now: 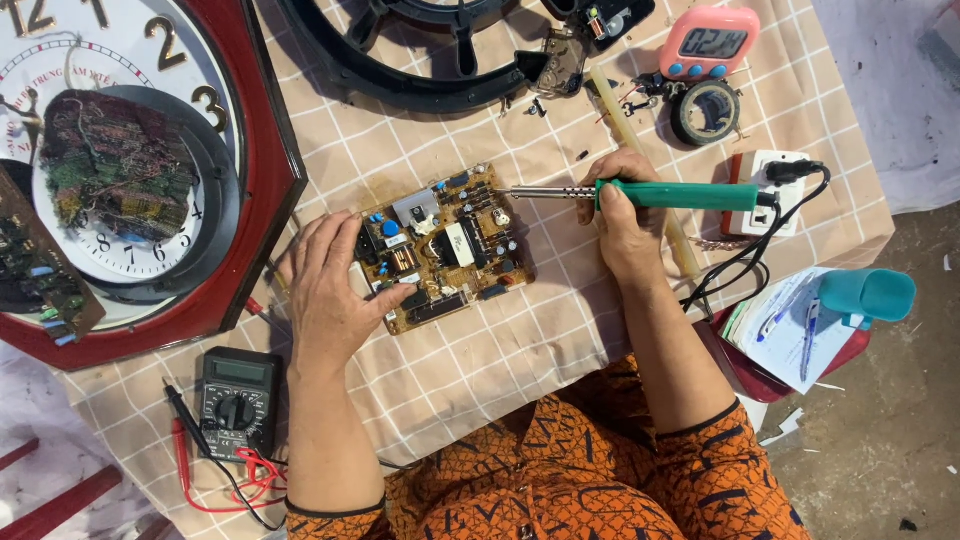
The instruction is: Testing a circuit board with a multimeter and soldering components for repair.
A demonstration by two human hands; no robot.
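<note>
Gripping a soldering iron by its green handle — right hand clenched round the near end of the grip, metal shaft lying level and pointing left, tip touching or just over the right edge of a circuit board; which of the two, cannot tell. Resting flat on the board's left end — left hand, fingers spread and loosely open, palm down, pressing rather than grasping, thumb side toward the board's near edge. Board lying tilted on a checked tablecloth, roughly mid-table, between the two hands, crowded with small blue, black and white parts. Black cord trailing from the iron's handle to a white socket block just to the right. Beyond that, a pink digital timer and a roll of dark tape. Near the left forearm, a black multimeter with red and black leads. Far left, a big red-framed wall clock lying face up
</note>
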